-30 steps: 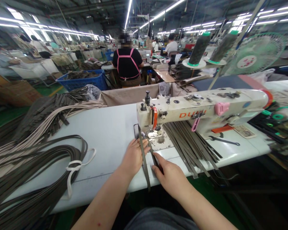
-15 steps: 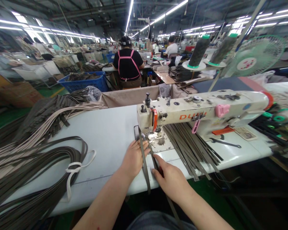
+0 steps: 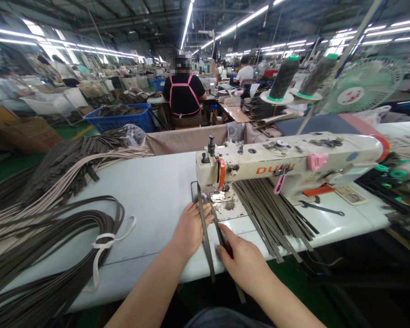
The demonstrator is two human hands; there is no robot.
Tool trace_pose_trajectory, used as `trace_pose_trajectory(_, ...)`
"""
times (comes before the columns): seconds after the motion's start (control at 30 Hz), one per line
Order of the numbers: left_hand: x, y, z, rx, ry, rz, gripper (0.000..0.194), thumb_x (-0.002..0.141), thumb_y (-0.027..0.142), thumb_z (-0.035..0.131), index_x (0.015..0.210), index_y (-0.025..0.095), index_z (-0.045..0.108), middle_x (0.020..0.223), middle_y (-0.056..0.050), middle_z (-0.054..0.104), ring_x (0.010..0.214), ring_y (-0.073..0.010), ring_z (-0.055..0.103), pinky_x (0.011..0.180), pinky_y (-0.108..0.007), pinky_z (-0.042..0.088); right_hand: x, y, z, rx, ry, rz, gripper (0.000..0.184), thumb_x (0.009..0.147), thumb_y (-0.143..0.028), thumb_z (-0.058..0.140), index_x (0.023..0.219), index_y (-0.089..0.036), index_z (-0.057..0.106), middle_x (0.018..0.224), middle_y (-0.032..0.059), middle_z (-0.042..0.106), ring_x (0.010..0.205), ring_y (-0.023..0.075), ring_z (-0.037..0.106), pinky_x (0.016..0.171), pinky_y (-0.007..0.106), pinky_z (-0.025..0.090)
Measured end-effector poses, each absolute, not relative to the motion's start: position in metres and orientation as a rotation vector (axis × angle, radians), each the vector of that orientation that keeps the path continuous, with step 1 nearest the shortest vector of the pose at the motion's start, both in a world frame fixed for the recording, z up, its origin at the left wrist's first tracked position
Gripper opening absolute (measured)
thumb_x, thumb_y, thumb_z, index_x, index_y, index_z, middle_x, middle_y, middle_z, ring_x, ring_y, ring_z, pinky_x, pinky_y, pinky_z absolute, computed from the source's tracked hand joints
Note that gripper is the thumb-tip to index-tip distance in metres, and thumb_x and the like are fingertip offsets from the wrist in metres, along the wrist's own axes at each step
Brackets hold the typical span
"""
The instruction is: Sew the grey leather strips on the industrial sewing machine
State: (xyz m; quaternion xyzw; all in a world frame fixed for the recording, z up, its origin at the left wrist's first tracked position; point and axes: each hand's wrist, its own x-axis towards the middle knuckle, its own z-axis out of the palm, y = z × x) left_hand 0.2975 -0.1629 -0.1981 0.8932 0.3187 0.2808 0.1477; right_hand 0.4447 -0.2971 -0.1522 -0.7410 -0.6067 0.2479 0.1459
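Observation:
At the needle area of a sewing machine (image 3: pixel 290 159), a dark grey-brown strap (image 3: pixel 219 230) runs under the presser foot (image 3: pixel 217 197). My right hand (image 3: pixel 241 257) pinches this strap between thumb and fingers near the table's front edge, and its loose end hangs below. My left hand (image 3: pixel 190 228) lies flat just left of the foot, fingers stretched forward, fingertips beside the strap. Across its fingers passes a second length of strap (image 3: pixel 205 237), coming from the machine head and hanging over the table edge. The exact contact under the left fingers is hidden.
Several cut straps (image 3: pixel 269 218) lie under the machine arm, with a wrench (image 3: pixel 323 208) to their right. On the left sits a tied strap bundle (image 3: pixel 99 223). Thread cones (image 3: pixel 283 78) and a fan (image 3: pixel 365 86) stand behind. A co-worker (image 3: pixel 184 95) sits ahead, facing away.
The strap in my right hand has moved forward toward the needle; its hanging end is now higher and visible. Both hands stay almost in place, and the view has shifted slightly.

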Motion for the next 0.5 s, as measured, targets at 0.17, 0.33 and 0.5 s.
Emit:
trace_pose_trajectory(0.17,0.297,-0.163,-0.199,2.575,0.919,0.802,0.03,0.106,0.027,0.049,0.129,0.023,0.067,0.136,-0.008,0.069,0.136,-0.0274,0.057,0.117,-0.056,0.044,0.451,-0.302,-0.151,-2.073,-1.72,0.633,0.05,0.102,-0.032,0.051,0.15,-0.02,0.049,0.099,0.0068,0.074,0.083,0.024,0.069,0.074,0.032,0.049)
trace_pose_trajectory(0.33,0.295,-0.161,-0.204,2.59,0.874,0.821,0.031,0.107,0.028,0.047,0.131,0.024,0.066,0.138,-0.008,0.068,0.137,-0.0272,0.056,0.116,-0.056,0.044,0.485,-0.31,-0.147,-2.096,-1.812,-0.099,0.043,0.102,-0.034,0.053,0.14,-0.017,0.061,0.126,0.0149,0.065,0.118,0.0323,0.058,0.106,0.047,0.042)
trace_pose_trajectory(0.5,0.295,-0.16,-0.206,2.575,0.85,0.881,0.029,0.106,0.03,0.049,0.127,0.023,0.068,0.135,-0.008,0.069,0.135,-0.0274,0.058,0.116,-0.054,0.045,0.52,-0.305,-0.162,-2.164,-1.916,-0.297,0.051,0.098,-0.032,0.061,0.148,-0.025,0.056,0.159,0.0114,0.044,0.146,0.0354,0.035,0.121,0.056,0.025)
